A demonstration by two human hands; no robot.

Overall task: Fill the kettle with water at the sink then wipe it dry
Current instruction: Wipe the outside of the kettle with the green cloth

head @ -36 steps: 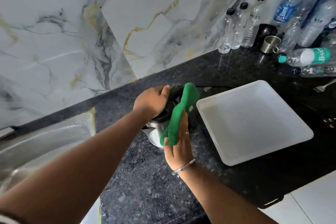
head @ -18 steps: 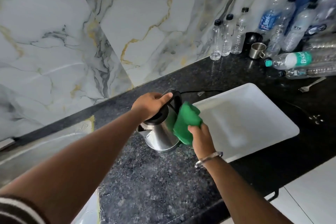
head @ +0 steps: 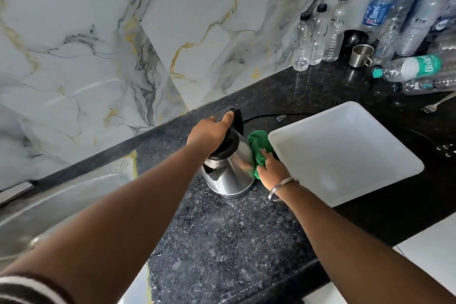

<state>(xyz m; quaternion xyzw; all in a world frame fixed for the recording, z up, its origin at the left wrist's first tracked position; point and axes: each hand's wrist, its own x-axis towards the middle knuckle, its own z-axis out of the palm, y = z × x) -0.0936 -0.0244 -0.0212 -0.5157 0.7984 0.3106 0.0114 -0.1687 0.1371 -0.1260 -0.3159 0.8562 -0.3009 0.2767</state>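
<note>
Lower now than a moment ago, the green cloth (head: 256,149) is pressed to the steel kettle's (head: 230,173) right side by the closed right hand (head: 271,171). Her left hand (head: 209,132) grips the black handle. It stands on the dark counter (head: 222,242), between sink (head: 49,202) and white tray (head: 345,153).
</note>
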